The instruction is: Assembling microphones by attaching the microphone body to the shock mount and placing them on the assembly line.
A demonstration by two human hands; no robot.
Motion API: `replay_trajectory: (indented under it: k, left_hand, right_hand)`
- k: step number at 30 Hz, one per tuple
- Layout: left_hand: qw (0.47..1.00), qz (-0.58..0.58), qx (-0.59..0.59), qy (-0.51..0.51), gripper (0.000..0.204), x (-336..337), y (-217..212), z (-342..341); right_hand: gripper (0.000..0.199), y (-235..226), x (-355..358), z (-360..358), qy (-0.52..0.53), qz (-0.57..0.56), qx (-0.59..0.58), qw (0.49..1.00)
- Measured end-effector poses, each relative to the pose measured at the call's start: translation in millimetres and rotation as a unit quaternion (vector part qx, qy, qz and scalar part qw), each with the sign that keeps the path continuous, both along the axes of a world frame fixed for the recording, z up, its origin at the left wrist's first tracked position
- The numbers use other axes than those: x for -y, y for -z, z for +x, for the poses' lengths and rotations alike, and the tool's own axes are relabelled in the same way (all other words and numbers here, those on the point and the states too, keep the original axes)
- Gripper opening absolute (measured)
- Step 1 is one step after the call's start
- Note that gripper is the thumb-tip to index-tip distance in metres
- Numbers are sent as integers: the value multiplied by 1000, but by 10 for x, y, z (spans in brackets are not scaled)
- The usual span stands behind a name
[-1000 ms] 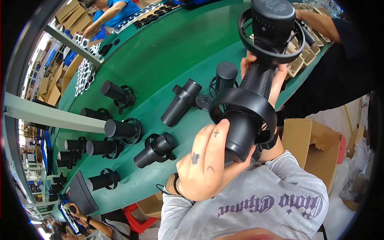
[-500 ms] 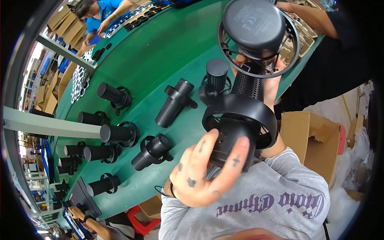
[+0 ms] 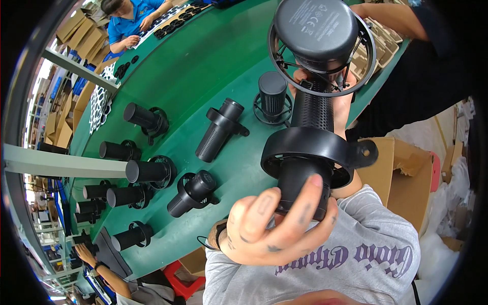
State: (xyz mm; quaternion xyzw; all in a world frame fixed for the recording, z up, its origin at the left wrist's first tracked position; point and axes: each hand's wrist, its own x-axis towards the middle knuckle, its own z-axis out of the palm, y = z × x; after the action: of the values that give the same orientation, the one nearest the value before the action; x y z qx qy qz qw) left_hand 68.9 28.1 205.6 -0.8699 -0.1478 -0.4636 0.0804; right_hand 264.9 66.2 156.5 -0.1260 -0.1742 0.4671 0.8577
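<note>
Tattooed fingers of my left hand [image 3: 279,223] wrap round the smooth end of a black microphone [image 3: 305,183]. A wide mount ring [image 3: 284,145] circles this microphone, its bracket tab pointing right; the perforated body extends away from me. My right hand [image 3: 345,99] is partly hidden behind another black microphone [image 3: 315,30], raised close to the view with its flat end showing. The right fingers appear closed around that one, behind its open-frame ring [image 3: 371,66]. Where the two microphones overlap, I cannot tell whether they touch. Just beyond stands a ribbed black microphone [image 3: 273,96] on the table.
Several black microphones with ring mounts [image 3: 147,170] stand or lie on the green table [image 3: 244,178]. A pale post [image 3: 66,161] crosses at left. An opened cardboard box [image 3: 381,178] stands at right. Co-workers [image 3: 133,23] work at the far and left edges; another person's arm [image 3: 391,20] reaches in top right.
The left-hand microphone's mount ring has turned, taking its bracket tab from the left side to the right. My left fingers have shifted right around the body. The raised microphone moved slightly left.
</note>
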Motion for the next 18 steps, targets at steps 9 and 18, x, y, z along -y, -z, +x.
replay_trajectory:
  k: [9, 18]
  left_hand:
    - [991, 52, -29, 117, 17, -70, 42, 34]
    - [971, 129, -100, 176, 12, -96, 49, 14]
  right_hand:
    - [60, 175, -36, 36, -20, -23, 6, 1000]
    - [57, 350, 27, 106, -159, 3, 22, 987]
